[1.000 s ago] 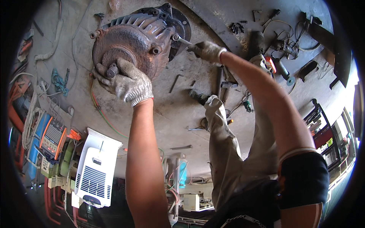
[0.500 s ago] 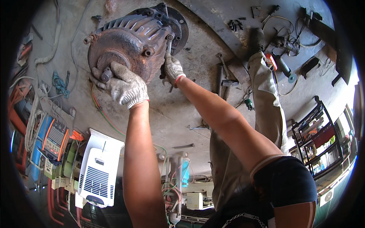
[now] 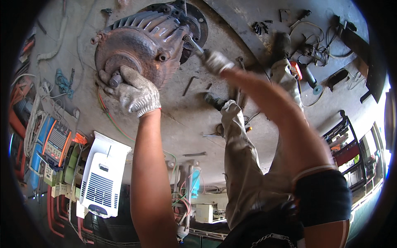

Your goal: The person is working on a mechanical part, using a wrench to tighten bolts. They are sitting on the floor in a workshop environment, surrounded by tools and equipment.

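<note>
A rusty finned electric motor (image 3: 136, 53) lies on the concrete floor at the upper left. My left hand (image 3: 136, 91), in a whitish knit glove, has its fingers curled round the motor's stubby shaft (image 3: 115, 79). My right hand (image 3: 217, 63), also gloved and smeared by motion, grips a combination wrench (image 3: 196, 45). The wrench's ring end sits at a bolt on the motor's right side, near the dark round flange (image 3: 202, 29). The handle slants down to the right into my fist, which hides the other end.
A hex key (image 3: 190, 86) lies below the wrench. Another wrench (image 3: 195, 154) lies nearer me, and several dark bolts (image 3: 260, 27) lie at upper right. An angle grinder (image 3: 309, 76) and cables lie beyond my legs. A white vented machine (image 3: 101, 182) stands at lower left.
My right hand has swung right and slightly up, turning the wrench from upright to slanted. My left hand has stayed on the shaft. My leg and boot have shifted, and the hex key has come into sight.
</note>
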`<state>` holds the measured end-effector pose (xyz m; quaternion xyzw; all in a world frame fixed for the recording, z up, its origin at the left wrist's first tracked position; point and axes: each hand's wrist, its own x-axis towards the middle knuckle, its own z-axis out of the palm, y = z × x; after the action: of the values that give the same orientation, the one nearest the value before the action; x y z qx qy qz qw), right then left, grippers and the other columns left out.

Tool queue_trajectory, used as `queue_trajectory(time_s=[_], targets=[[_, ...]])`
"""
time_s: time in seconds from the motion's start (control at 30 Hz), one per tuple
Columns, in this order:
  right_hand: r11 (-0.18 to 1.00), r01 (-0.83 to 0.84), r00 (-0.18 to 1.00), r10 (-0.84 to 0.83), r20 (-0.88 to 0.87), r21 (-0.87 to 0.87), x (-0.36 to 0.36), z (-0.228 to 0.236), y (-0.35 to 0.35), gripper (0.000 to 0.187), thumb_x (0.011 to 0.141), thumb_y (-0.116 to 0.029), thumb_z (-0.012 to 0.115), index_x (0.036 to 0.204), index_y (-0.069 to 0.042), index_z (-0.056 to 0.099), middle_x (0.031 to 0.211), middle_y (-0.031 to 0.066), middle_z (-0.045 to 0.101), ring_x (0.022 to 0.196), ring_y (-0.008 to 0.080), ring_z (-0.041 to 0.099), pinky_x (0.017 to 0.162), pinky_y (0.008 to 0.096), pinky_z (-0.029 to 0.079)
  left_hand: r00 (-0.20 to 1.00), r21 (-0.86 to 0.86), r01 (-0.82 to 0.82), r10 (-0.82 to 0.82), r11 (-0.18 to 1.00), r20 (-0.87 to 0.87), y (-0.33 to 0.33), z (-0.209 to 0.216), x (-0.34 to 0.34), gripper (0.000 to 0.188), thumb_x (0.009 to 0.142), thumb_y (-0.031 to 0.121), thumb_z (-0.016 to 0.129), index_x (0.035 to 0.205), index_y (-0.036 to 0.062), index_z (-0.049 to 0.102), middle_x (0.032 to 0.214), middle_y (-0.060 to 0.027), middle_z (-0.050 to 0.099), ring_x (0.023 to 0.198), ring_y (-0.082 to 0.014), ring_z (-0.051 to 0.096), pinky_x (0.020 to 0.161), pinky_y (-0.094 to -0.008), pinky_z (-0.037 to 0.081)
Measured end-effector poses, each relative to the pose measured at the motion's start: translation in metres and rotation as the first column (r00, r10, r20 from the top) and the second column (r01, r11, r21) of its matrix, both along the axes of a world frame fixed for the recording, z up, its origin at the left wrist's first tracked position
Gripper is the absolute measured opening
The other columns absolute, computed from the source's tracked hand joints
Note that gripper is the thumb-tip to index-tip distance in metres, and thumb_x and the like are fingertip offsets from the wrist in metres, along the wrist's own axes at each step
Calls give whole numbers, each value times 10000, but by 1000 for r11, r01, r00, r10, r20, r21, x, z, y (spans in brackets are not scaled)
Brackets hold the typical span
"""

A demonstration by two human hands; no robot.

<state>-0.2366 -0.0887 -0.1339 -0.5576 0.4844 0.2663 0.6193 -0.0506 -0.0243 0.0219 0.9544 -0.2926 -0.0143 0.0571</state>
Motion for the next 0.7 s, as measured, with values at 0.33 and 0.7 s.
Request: queue_trajectory(time_s=[0.33, 0.7], targets=[[787, -600, 777, 616, 131, -146, -10, -16, -109, 612, 969, -622, 512, 1154, -75, 715, 1048, 172, 730, 958, 320, 680, 880, 459, 521, 996, -50, 85, -84, 995, 22, -3, 3, -1, 632, 1003, 385, 472, 1332, -155, 478, 1415, -379, 432, 1325, -517, 407, 1131, -556, 317], [781, 582, 796, -604, 38, 227, 0, -16, 60, 579, 976, -635, 484, 829, -92, 618, 625, 4, 534, 496, 127, 509, 445, 310, 439, 998, -116, 63, -60, 991, 31, -5, 1, -4, 706, 1008, 418, 449, 1419, -151, 372, 1460, -405, 351, 1380, -522, 326, 1164, -547, 260]])
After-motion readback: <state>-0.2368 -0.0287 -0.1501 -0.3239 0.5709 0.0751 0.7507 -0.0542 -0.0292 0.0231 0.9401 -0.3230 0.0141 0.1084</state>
